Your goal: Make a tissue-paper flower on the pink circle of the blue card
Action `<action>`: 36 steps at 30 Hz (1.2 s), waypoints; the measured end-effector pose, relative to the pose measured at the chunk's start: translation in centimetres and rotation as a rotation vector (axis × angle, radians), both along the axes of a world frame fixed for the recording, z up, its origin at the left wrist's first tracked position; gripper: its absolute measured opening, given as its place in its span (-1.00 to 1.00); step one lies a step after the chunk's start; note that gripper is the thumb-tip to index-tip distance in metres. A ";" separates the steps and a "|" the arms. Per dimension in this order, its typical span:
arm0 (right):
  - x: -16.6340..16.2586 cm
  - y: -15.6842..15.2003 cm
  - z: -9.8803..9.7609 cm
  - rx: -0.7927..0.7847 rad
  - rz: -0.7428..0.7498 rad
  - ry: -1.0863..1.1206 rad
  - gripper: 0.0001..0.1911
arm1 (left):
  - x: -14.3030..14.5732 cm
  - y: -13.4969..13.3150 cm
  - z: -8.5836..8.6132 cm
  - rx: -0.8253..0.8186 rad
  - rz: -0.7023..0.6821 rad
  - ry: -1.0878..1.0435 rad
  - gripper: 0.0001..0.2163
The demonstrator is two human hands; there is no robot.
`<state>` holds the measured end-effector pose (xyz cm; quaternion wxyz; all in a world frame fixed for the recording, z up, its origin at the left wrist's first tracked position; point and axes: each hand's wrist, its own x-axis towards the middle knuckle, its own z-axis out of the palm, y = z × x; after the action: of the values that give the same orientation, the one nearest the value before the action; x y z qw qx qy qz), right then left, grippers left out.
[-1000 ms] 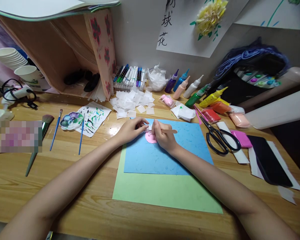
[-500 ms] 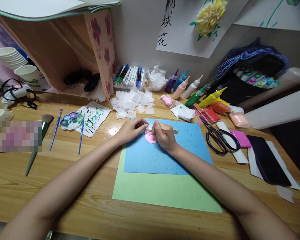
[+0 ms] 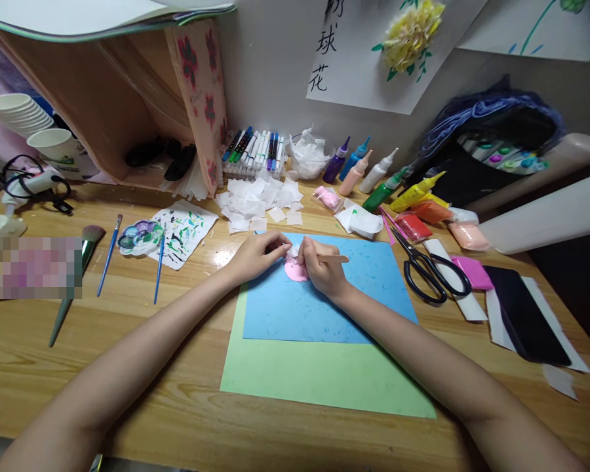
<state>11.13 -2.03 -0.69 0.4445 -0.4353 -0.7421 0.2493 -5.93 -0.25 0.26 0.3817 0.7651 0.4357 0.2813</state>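
Observation:
A flat round of pink clay (image 3: 295, 270) lies near the top of a blue sheet (image 3: 295, 314), with crumpled white tissue paper (image 3: 294, 250) on its upper part. My left hand (image 3: 261, 254) comes in from the left, thumb and fingers pinched together at the tissue. From the other side my right hand (image 3: 325, 269) grips a thin wooden stick (image 3: 338, 259) like a pen. The stick's back end juts out to the right; its working tip is hidden by the fingers. Both hands nearly meet over the clay.
A green sheet (image 3: 319, 377) lies under the blue one. White tissue squares (image 3: 258, 196), glue bottles (image 3: 354, 174) and markers (image 3: 255, 151) stand behind. Black scissors (image 3: 430, 272) and a phone (image 3: 526, 314) lie right; paintbrushes (image 3: 107, 259) lie left.
Almost nothing differs. The whole view has shifted very slightly, and both hands keep their place and grip at the pink clay.

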 end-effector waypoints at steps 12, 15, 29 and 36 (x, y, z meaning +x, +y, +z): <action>-0.2 0.2 -0.2 -0.053 -0.014 0.020 -0.49 | 0.0 -0.1 0.1 0.009 -0.009 0.013 -0.79; -0.1 0.2 -0.3 -0.013 -0.013 0.025 -0.48 | 0.0 0.0 0.1 0.014 -0.009 0.006 -0.78; 0.1 0.0 -0.1 0.089 0.018 0.041 -0.51 | -1.6 0.2 -0.2 0.299 0.482 0.184 -0.82; 0.5 -0.3 0.0 0.173 0.127 0.082 -0.54 | -3.2 1.5 -0.8 0.370 0.629 0.470 -0.84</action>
<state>11.65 -2.36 -0.64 0.4939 -0.3367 -0.7681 0.2296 -9.10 1.23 -0.58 0.0242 0.6938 0.6650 0.2754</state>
